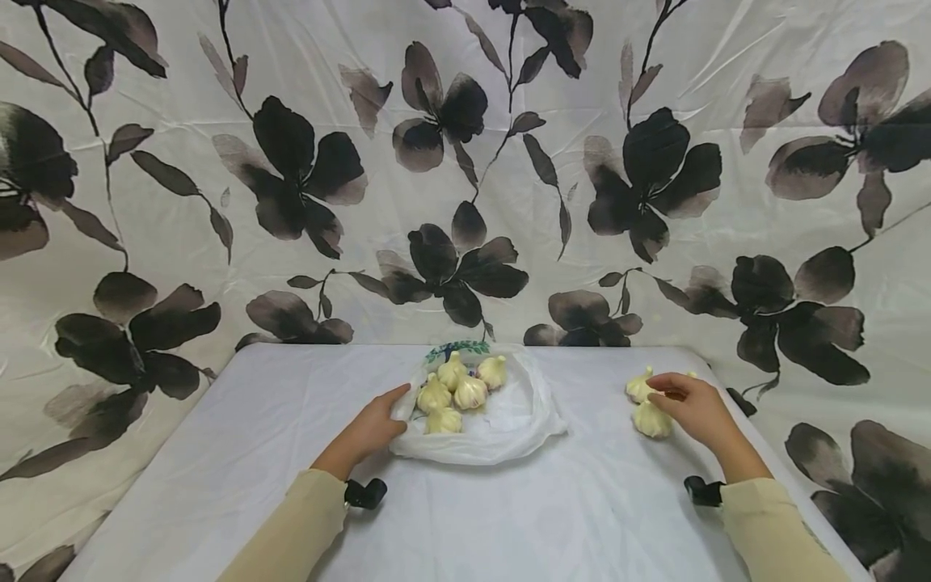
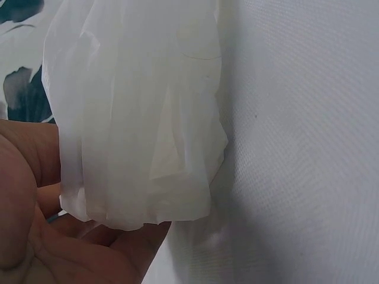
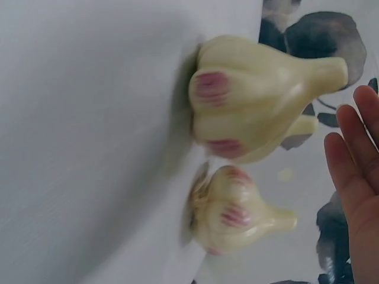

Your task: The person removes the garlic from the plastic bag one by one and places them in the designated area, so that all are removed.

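Observation:
A white plastic bag [image 1: 483, 453] lies with its mouth spread, several garlic bulbs [image 1: 470, 393] inside it. At its left rim my left hand [image 1: 371, 428] holds the edge; in the left wrist view the bag's folded plastic [image 2: 136, 118] covers part of the fingers. Over on the right, my right hand [image 1: 694, 412] hovers by loose garlic bulbs [image 1: 651, 421], its fingers [image 3: 349, 171] fairly straight and apart from them. The right wrist view has a large pale garlic bulb [image 3: 254, 100] with purple streaks and a second bulb [image 3: 237, 210]; another is partly hidden behind.
A white cloth [image 1: 465, 525] covers the table. Behind it and along the sides hangs a pale curtain [image 1: 538, 299] with dark flower prints. The table's right edge runs close to the right hand. Black cameras are strapped on both wrists.

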Action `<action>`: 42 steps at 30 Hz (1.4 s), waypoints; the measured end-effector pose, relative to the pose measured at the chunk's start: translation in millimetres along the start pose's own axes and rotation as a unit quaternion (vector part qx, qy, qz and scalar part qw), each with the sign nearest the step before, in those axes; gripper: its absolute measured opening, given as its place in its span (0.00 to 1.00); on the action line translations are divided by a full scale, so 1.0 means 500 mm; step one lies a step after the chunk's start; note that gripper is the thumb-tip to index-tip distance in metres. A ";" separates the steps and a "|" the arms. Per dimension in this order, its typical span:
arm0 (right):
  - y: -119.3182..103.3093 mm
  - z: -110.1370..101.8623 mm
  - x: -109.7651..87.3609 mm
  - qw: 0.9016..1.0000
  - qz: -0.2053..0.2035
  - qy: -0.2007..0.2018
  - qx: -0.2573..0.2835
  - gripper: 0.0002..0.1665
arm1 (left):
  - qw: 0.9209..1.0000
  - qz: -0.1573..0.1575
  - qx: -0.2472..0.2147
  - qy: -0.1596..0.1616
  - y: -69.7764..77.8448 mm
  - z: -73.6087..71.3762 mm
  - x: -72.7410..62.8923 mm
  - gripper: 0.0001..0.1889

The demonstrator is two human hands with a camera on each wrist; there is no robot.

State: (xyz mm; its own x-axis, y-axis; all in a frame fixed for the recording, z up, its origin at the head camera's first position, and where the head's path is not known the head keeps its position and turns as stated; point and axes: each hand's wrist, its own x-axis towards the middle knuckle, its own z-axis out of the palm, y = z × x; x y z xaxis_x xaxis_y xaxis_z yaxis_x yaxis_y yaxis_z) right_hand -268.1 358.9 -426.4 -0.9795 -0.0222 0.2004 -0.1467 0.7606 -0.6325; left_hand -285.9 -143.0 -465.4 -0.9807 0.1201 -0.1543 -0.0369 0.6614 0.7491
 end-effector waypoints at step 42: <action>-0.164 0.113 0.040 0.994 -0.096 -0.010 0.058 0.14 | 1.000 0.007 -0.012 -0.011 -0.005 -0.017 -0.019 0.42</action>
State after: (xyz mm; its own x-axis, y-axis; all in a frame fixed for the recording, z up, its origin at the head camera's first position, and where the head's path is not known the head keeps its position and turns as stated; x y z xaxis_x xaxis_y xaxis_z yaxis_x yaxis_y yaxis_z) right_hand -283.5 259.3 -412.6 -0.9341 -0.1735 0.3119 -0.3453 0.6609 -0.6664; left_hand -277.9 -152.0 -460.5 -0.9768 0.1451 -0.1575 -0.0283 0.6417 0.7665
